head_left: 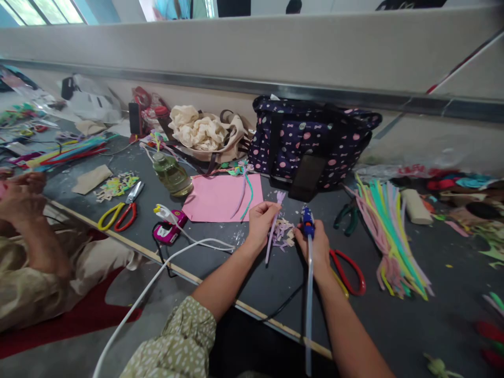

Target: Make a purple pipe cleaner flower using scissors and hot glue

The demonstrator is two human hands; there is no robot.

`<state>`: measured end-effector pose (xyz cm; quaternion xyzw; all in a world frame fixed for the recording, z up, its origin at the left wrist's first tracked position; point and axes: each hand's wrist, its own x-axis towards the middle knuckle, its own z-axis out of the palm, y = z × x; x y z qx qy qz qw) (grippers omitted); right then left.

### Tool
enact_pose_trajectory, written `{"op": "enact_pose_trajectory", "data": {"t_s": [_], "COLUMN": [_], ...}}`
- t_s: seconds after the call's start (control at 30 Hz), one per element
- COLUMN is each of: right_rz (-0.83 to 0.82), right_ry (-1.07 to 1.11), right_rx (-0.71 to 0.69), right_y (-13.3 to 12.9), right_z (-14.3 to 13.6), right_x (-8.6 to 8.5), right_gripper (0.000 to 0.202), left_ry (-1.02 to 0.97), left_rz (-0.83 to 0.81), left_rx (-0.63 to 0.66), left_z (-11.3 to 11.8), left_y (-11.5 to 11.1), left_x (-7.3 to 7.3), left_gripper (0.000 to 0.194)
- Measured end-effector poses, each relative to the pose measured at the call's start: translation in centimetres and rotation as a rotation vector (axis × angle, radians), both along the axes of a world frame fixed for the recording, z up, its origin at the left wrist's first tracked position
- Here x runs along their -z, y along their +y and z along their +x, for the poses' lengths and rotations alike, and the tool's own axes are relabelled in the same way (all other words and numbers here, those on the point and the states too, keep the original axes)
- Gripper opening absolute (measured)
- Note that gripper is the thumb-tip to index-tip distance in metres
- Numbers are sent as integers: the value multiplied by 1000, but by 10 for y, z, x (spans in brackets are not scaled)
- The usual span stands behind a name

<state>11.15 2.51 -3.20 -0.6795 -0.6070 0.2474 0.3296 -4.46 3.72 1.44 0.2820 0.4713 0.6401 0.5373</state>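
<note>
My left hand is closed in a pinch on a light purple pipe cleaner, whose top end is formed into small petal-like tips. In my right hand is a blue hot glue gun, with a long clear glue stick sticking out of its back toward me. Between both hands lies a small heap of purple and cream clippings. Red-and-yellow handles of a pair of scissors show beside my right wrist, partly hidden. A pink sheet with purple and green stems on it lies beyond my left hand.
A dark patterned bag stands at the back with a phone against it. Right are pliers and bundled pipe cleaners. Left are a bottle, a magenta device, a white cable, scissors and another person's hands.
</note>
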Motion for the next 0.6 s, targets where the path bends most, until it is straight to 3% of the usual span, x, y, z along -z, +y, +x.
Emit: {"op": "enact_pose_trajectory", "data": {"t_s": [0.33,0.6], "right_rz": [-96,-30], "right_ry": [-268,-177], "right_rx": [70,61], "right_y": [4,2], "right_z": [-6,-2], "right_x": [3,3], "right_gripper": [42,36], "left_ry": [-30,37], "left_rz": [-6,5], "left_rx": [9,36], "left_z": [-1,0], "left_y": [0,1], "left_x": [-1,3], "left_gripper": [30,27]}}
